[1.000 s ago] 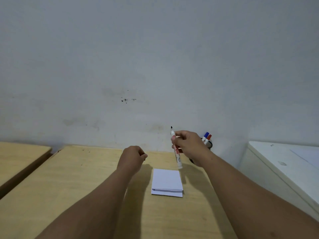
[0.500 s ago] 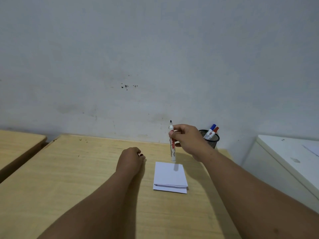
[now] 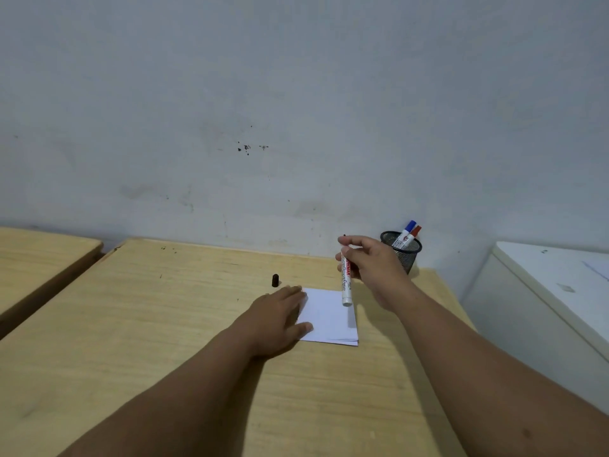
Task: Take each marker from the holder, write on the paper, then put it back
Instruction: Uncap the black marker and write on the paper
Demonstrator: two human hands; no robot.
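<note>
My right hand (image 3: 370, 263) holds a white marker (image 3: 345, 285) upright, black tip up, above the far edge of a small stack of white paper (image 3: 329, 316) on the wooden table (image 3: 164, 324). The flat fingers of my left hand (image 3: 278, 319) press the paper's left edge. A black marker cap (image 3: 275, 280) stands on the table just beyond my left hand. A black mesh holder (image 3: 403, 250) at the table's far right corner holds a blue-capped marker (image 3: 407, 229) and a red-capped marker (image 3: 413, 234).
A grey wall rises right behind the table. A second wooden table (image 3: 39, 258) stands to the left across a narrow gap. A white cabinet (image 3: 543, 291) sits to the right, close to the table's edge.
My left hand opened, left the black cap on the table and moved right onto the paper. The right hand with the marker shifted slightly; the view tilted down.
</note>
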